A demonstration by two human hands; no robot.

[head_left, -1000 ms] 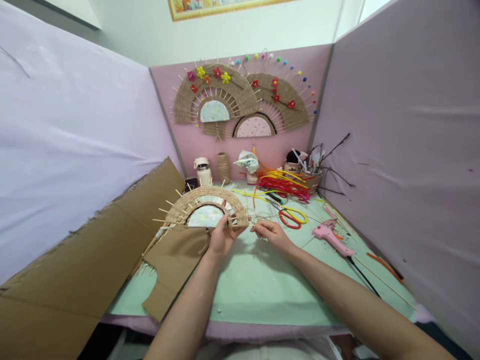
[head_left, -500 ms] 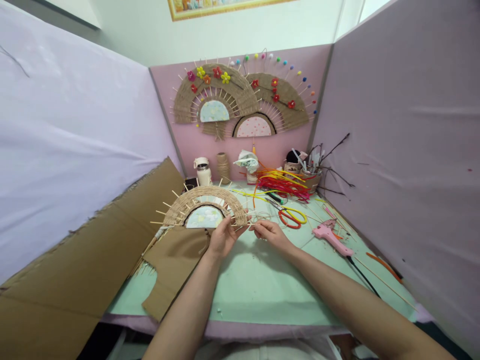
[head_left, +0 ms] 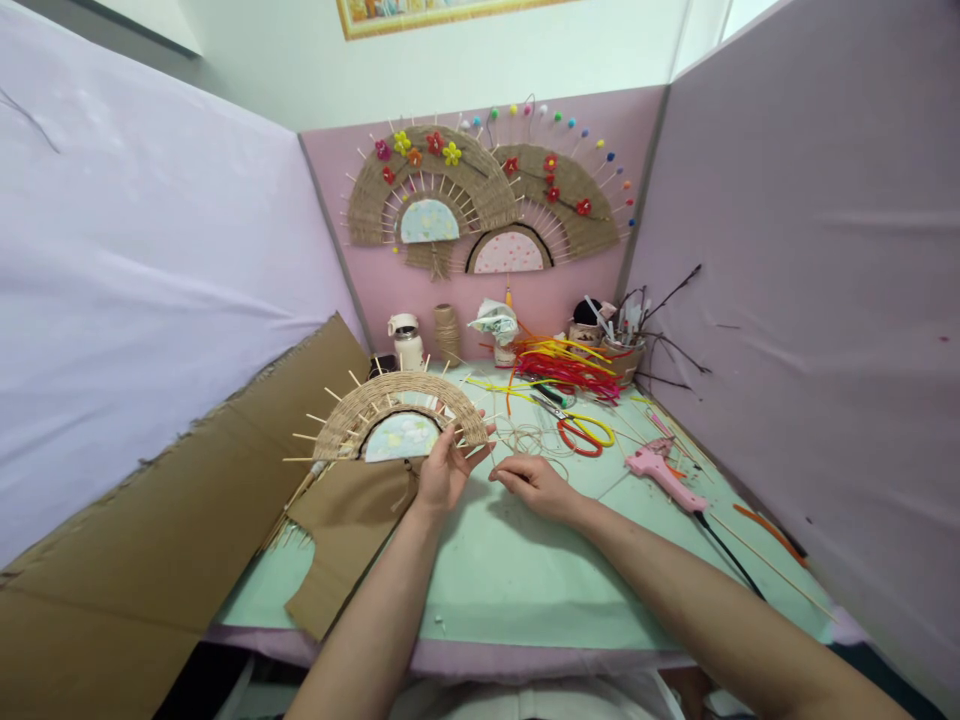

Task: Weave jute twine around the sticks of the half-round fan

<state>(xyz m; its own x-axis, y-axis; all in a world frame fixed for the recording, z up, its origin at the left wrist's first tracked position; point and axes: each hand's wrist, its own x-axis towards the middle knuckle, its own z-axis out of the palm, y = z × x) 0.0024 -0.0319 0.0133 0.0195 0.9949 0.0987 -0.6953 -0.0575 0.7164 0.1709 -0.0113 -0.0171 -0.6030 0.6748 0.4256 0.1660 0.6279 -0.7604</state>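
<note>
- Head view: a woven half-round fan (head_left: pixel 401 386) is held just above the table (head_left: pixel 525 590), left of the middle, its arch upward and thin sticks (head_left: pixel 321 420) jutting out from the rim.
- Within the arch sits a pale, patterned half-disc (head_left: pixel 405 438) with a dark curved edge.
- The left hand (head_left: pixel 448 470) grips the fan at its right end, the thumb in front by the half-disc and the other fingers partly hidden behind the weave.
- The right hand (head_left: pixel 536 482) is just beside that end, palm down, its thumb and forefinger pinched together on a thin strand of twine (head_left: pixel 492 461) that leads up toward the fan's corner.
- Behind the right hand lies a loose tangle of twine (head_left: pixel 529 438); near it are scissors (head_left: pixel 585 434) with one red and one yellow handle.
- Farther right is a pink glue gun (head_left: pixel 667 477); behind the scissors, red and yellow fuzzy stems (head_left: pixel 574 372) lie heaped.
- A cut cardboard piece (head_left: pixel 341 540) lies below the fan, beside a larger cardboard sheet (head_left: pixel 187 480).
- A spool of twine (head_left: pixel 447 335) and a cream bottle (head_left: pixel 409 348) stand at the back, under two decorated fans (head_left: pixel 364 215) on the pink panel (head_left: pixel 322 145).
</note>
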